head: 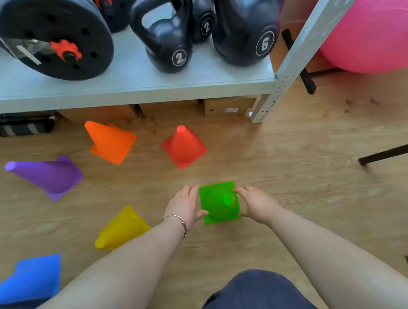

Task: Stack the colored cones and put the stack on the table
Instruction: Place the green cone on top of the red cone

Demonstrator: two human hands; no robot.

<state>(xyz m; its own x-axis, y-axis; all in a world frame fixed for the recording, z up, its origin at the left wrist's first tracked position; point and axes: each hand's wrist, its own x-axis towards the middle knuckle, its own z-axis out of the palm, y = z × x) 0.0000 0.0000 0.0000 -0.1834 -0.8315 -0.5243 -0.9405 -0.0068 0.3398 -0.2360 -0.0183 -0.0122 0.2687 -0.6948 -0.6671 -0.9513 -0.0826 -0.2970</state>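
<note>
The green cone (220, 202) stands upright on the wooden floor (292, 173), seen almost straight down onto its tip, and both hands are closed against its square base from opposite sides. The left hand (186, 205) presses the left edge, thumb at the near corner and fingers along the far part of that edge; a thin bracelet (178, 222) circles its wrist. The right hand (256, 203) clamps the right edge in the same manner. Five other cones are spread over the floor, none stacked. The red cone (184, 147) stands upright beyond the green one. The orange cone (110, 141) is to its left and the purple cone (47, 175) further left. The yellow cone (122, 229) sits just left of the left forearm, its tip pointing toward the viewer. The blue cone (30, 278) is at the lower left corner, partly cut off by the picture edge. Behind the cones, a grey metal shelf (130, 87) holds black kettlebells (167, 36), two marked 2 and one marked 6, together with a black weight plate (53, 37). Cardboard boxes (229, 105) sit under the shelf. A pink exercise ball (375, 30) rests at the far right.
</note>
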